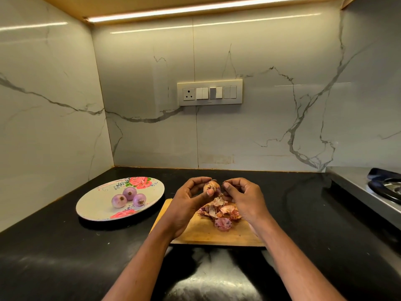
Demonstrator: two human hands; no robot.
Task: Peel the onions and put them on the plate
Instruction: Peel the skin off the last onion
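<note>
Papery skin half off: your left hand (191, 197) fingers grip the onion (211, 186), right hand (240, 196) fingers pinch skin beside it; next, likely strip downward, then plate (91, 206).

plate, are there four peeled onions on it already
No, the plate holds three peeled onions; a fourth onion, skin partly on, is held in the left hand over the cutting board.

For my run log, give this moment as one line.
left hand holds onion | right hand pinches skin | three peeled onions on plate
</note>
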